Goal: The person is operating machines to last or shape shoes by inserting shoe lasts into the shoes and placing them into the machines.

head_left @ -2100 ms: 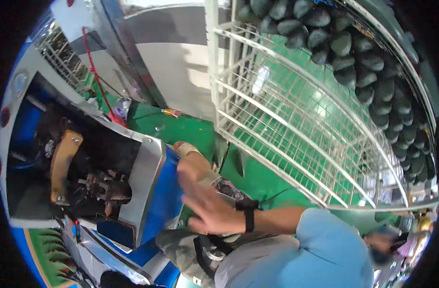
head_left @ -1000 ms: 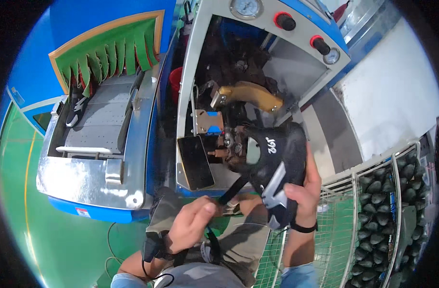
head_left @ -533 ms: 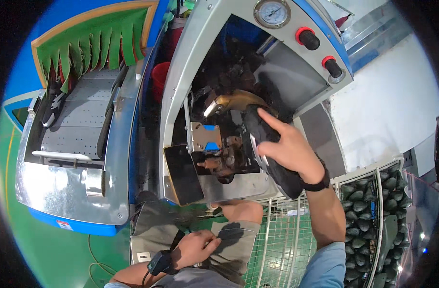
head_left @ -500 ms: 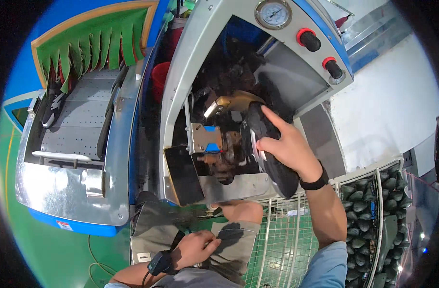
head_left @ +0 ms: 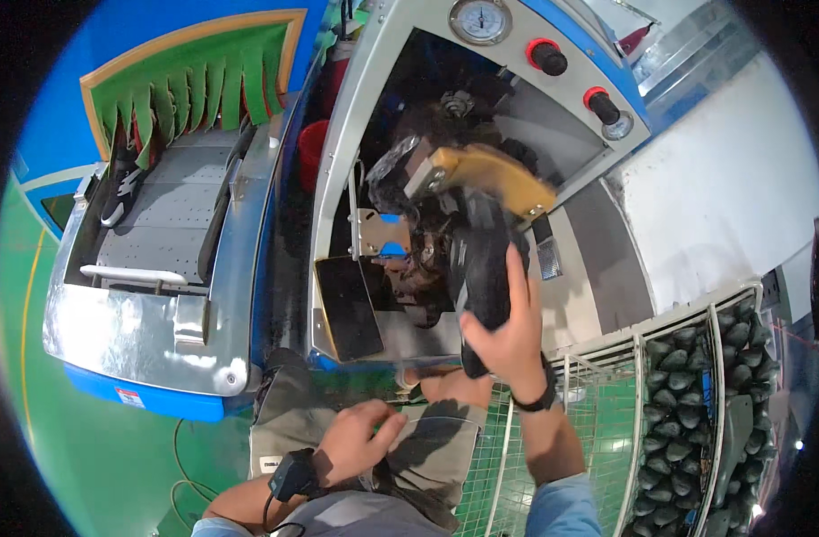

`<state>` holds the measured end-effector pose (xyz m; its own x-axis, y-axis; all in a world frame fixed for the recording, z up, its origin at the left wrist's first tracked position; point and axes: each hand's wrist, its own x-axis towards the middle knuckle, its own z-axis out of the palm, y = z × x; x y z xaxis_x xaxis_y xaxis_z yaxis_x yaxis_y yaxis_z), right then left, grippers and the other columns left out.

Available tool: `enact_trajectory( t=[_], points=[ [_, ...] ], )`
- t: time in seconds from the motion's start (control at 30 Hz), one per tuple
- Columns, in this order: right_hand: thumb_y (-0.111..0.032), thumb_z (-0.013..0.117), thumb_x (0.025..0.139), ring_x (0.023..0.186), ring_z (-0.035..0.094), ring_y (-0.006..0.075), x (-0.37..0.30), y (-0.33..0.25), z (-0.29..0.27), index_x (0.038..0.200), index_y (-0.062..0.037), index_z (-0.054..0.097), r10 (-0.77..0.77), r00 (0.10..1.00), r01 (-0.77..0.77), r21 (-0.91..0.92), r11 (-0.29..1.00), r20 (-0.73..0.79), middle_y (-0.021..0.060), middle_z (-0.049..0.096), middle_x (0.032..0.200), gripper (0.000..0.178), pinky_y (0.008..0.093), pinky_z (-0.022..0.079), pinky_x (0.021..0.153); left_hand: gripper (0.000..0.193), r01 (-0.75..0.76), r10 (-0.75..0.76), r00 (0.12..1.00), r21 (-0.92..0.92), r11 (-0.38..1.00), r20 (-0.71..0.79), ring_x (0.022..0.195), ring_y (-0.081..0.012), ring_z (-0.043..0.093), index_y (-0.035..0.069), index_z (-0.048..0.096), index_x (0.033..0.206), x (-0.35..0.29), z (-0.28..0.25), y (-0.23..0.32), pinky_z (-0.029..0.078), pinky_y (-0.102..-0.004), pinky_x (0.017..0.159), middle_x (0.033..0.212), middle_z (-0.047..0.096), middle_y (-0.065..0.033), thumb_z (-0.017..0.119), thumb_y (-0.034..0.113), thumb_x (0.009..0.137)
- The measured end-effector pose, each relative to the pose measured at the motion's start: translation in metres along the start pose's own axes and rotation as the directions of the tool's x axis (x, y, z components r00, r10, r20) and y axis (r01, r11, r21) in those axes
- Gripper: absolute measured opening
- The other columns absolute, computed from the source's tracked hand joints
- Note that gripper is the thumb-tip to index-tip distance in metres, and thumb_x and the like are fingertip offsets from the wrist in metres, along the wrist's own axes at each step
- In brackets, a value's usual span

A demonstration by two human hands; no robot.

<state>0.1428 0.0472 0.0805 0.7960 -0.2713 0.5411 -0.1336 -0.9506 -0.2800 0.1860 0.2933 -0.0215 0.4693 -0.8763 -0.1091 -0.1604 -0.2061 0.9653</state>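
Note:
My right hand (head_left: 514,333) grips a black shoe (head_left: 481,277) at the mouth of a grey-white machine. The thumb lies along the shoe's near side and the fingers stretch along the other. Part of the shoe's far end is hidden beneath a tan, curved arm (head_left: 494,172), blurred by motion. Beside the shoe, to its left, stands a metal bracket (head_left: 371,234) with a blue insert. My left hand (head_left: 360,438) rests on my lap, fingers loosely bent, with nothing in it.
A pressure gauge (head_left: 481,21) and two red-and-black knobs top the machine's frame. At the left, a conveyor (head_left: 177,192) passes under a green fringed curtain (head_left: 190,76), with another black shoe (head_left: 123,192) on it. A rack (head_left: 687,403) of dark shoe lasts stands at the right.
My right hand and the shoe have shifted left. The tan arm has swung into a different position above the shoe. The gauge needle has turned. My left hand stays on my lap.

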Motion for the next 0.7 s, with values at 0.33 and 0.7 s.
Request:
enact_trajectory(
  t=[0.33, 0.7],
  points=[
    [-0.013, 0.059, 0.069, 0.12, 0.06, 0.041, -0.147, -0.017, 0.041, 0.143, 0.0058, 0.044, 0.439, 0.759, -0.126, 0.77, -0.626, 0.481, 0.0266, 0.057, 0.136, 0.078, 0.0528, 0.05, 0.105, 0.036, -0.351, 0.311, 0.925, -0.173, 0.92, -0.219, 0.114, -0.0388, 0.061, 0.0, 0.058, 0.102, 0.012, 0.016, 0.022, 0.051, -0.0413, 0.093, 0.131, 0.057, -0.0239, 0.081, 0.018, 0.081],
    [-0.02, 0.066, 0.076, 0.117, 0.063, 0.0372, -0.144, 0.003, 0.014, 0.145, 0.0052, 0.042, 0.499, 0.75, -0.325, 0.898, -0.295, 0.435, 0.0239, 0.059, 0.133, 0.077, 0.0465, 0.052, 0.103, 0.029, -0.507, 0.5, 0.847, 0.006, 0.862, -0.18, 0.123, -0.0467, 0.057, -0.001, 0.062, 0.113, 0.001, 0.022, 0.017, 0.051, -0.0442, 0.098, 0.143, 0.049, -0.0311, 0.07, 0.008, 0.087]
  ],
)
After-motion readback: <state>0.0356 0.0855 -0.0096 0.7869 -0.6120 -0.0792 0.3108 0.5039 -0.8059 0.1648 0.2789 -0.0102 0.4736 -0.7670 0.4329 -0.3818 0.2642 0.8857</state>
